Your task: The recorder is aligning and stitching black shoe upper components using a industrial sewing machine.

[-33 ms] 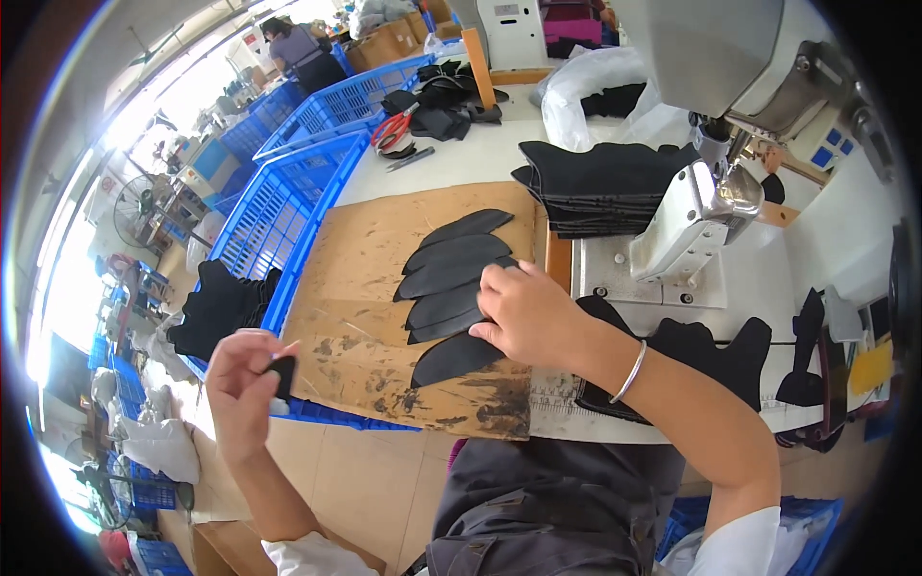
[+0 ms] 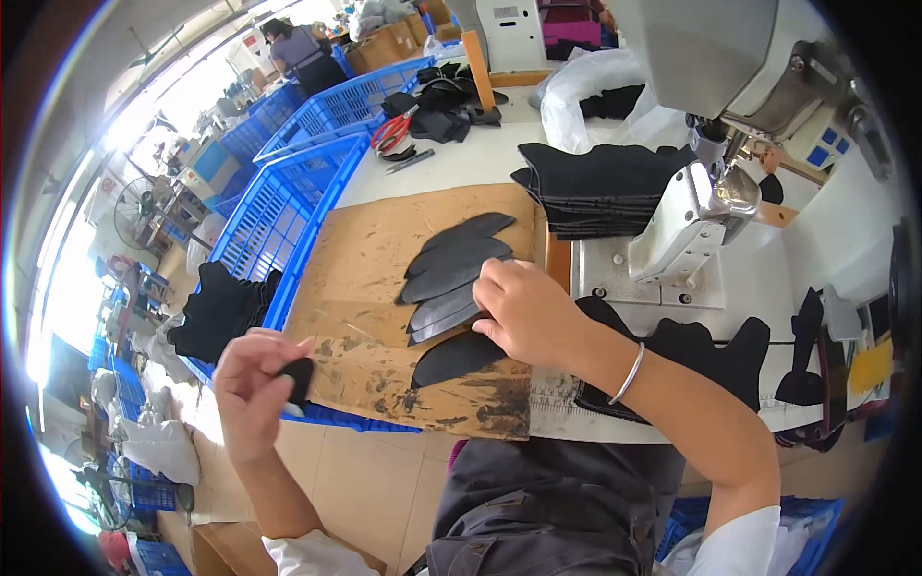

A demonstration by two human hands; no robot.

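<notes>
Several black, leaf-shaped pieces [image 2: 456, 269] lie overlapping in a fanned row on a stained cardboard sheet [image 2: 336, 250]. My right hand [image 2: 528, 307] reaches over their right ends, fingers bent and closed on the end of a curved piece [image 2: 447, 312]; its fingertips hide the grip itself. Another curved piece [image 2: 456, 360] lies nearest me, below that hand. Off the cardboard's left edge, my left hand [image 2: 252, 389] pinches a small black piece [image 2: 301, 379] between thumb and fingers, with a pale bit under it.
A sewing machine [image 2: 677, 230] stands right, beside a stack of black cut pieces [image 2: 605, 187]. More black pieces [image 2: 706, 355] lie at the table's front. Blue crates [image 2: 279, 221] line the left, near red-handled scissors [image 2: 394, 132] and tweezers [image 2: 411, 160]. A person [image 2: 305, 53] is far off.
My left hand and its small black piece have shifted slightly right. The curved pieces beneath my right hand have moved a little; that hand has edged slightly left.
</notes>
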